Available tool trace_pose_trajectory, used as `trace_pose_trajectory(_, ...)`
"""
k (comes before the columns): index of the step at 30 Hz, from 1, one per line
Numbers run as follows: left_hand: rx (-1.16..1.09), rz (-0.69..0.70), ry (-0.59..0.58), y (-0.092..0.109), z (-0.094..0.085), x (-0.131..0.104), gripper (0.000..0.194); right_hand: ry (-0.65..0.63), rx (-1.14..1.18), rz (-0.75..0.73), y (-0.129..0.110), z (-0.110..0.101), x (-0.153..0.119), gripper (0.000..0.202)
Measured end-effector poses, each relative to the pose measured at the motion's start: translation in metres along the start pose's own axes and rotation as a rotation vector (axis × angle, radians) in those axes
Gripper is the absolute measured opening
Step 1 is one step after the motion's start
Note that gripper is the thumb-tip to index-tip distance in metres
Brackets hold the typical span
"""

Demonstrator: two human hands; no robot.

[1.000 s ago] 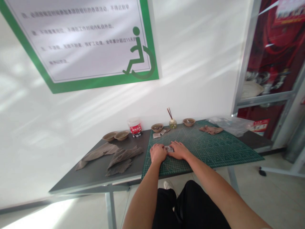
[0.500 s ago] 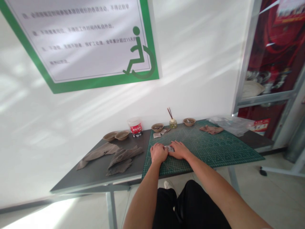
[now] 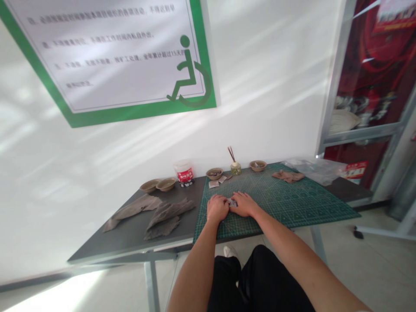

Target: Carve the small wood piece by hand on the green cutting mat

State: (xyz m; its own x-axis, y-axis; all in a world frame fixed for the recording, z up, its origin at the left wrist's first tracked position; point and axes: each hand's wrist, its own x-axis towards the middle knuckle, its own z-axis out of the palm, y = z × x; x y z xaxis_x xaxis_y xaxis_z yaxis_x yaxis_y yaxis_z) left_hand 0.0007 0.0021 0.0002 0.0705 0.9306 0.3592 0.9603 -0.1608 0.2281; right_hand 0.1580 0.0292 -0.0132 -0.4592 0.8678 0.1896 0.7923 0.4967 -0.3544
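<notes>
A small grey-white piece (image 3: 232, 202) lies low over the green cutting mat (image 3: 276, 195), between my two hands. My left hand (image 3: 217, 208) grips its left side with bent fingers. From the right, my right hand (image 3: 243, 204) has its fingers closed on the same piece. The fingers cover much of it, so its full shape is hidden. Just behind my hands, light square pieces (image 3: 213, 184) lie on the mat near a small brown bowl (image 3: 214, 174) with small bits in it.
Grey-brown cloths (image 3: 165, 216) and two brown bowls (image 3: 166, 184) sit on the dark table at left, beside a red-labelled tub (image 3: 185, 173). Along the back stand a reed bottle (image 3: 235, 168) and another bowl (image 3: 258, 166). A brown cloth (image 3: 287, 175) and clear plastic (image 3: 320, 171) lie right.
My left hand has shifted slightly to the right, closer to my right hand, and covers more of the piece's left side. My right hand looks nearly unmoved.
</notes>
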Motion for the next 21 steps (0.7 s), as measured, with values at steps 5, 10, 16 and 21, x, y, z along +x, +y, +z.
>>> trace_pose_trajectory(5,0.014,-0.056,0.024,0.0016,0.0006,-0.0021,0.029,-0.001,0.003,-0.002,0.0003,-0.0005,-0.0005,0.06)
trace_pose_trajectory(10,0.068,-0.139,0.053,0.0032,0.0,-0.0028,0.029,-0.003,0.001,0.002,0.0028,0.0007,0.0009,0.061)
trace_pose_trajectory(16,0.063,-0.106,0.04,-0.0003,0.0028,0.0,0.029,0.007,0.007,-0.008,0.0041,0.0025,0.0016,0.062)
trace_pose_trajectory(21,0.031,-0.016,0.051,-0.0039,0.0069,0.0014,0.028,0.006,0.006,-0.005,0.0027,0.0025,0.0011,0.06)
